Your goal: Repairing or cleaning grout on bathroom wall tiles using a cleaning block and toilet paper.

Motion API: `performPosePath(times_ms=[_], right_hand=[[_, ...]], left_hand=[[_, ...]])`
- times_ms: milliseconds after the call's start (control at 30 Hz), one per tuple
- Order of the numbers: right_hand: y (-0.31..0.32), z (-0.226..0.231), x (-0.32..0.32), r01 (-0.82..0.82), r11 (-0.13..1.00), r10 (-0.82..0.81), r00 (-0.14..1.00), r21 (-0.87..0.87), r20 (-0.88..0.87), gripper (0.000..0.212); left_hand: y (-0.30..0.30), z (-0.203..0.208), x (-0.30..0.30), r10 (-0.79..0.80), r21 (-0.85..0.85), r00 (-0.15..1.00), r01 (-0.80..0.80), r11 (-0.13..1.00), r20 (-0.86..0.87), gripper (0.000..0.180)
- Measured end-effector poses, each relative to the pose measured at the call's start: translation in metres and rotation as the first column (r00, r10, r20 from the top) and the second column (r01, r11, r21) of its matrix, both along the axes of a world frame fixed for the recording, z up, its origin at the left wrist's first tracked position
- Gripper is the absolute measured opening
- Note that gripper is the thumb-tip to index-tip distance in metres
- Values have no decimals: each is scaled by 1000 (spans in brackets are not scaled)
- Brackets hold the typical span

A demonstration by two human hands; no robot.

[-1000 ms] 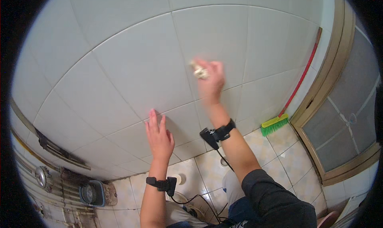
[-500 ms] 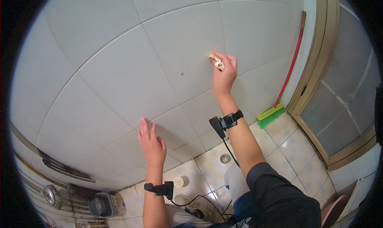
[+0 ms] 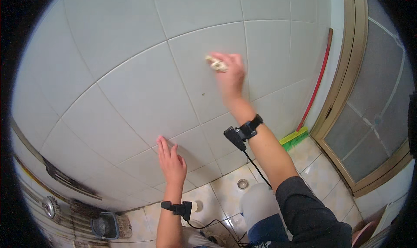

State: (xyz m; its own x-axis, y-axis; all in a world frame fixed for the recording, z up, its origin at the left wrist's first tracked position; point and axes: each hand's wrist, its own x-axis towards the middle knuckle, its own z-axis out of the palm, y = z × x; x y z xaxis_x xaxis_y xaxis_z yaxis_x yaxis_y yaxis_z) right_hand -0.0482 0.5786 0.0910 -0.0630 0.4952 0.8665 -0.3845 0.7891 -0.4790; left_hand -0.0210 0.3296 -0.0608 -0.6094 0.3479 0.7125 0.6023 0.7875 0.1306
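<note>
My right hand (image 3: 232, 74) is raised at the tiled wall (image 3: 130, 100), closed around a crumpled cream-coloured cloth (image 3: 217, 64). The hand and cloth are slightly smeared by motion, and the cloth's exact form is hard to make out. A small dark hole (image 3: 203, 94) shows in the tile below them. Lower and to the left, my left hand (image 3: 172, 163) rests its outstretched fingertips against the wall near a grout line, holding nothing. Each wrist wears a black strap with a small device and cable.
A broom (image 3: 295, 137) with a red handle and green bristles leans in the right corner beside a framed glass door (image 3: 373, 113). On the tiled floor are a round drain (image 3: 243, 184) and a pale round container (image 3: 197, 206). A grey basin (image 3: 106, 225) stands at lower left.
My right hand has swept left across the wall with the cloth. My left hand remains against the wall with fingers stretched. The view has shifted, showing more of the upper wall.
</note>
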Motion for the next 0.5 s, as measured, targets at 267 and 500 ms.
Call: performPosePath(times_ms=[267, 500], right_hand=[[2, 36, 4, -5, 962, -28, 993, 273, 117, 17], [-27, -3, 3, -83, 940, 14, 979, 332, 206, 18]], left_hand=[[-8, 2, 0, 11, -9, 1000, -11, 1000, 1, 32], [-7, 4, 0, 2, -10, 1000, -2, 1000, -10, 29]])
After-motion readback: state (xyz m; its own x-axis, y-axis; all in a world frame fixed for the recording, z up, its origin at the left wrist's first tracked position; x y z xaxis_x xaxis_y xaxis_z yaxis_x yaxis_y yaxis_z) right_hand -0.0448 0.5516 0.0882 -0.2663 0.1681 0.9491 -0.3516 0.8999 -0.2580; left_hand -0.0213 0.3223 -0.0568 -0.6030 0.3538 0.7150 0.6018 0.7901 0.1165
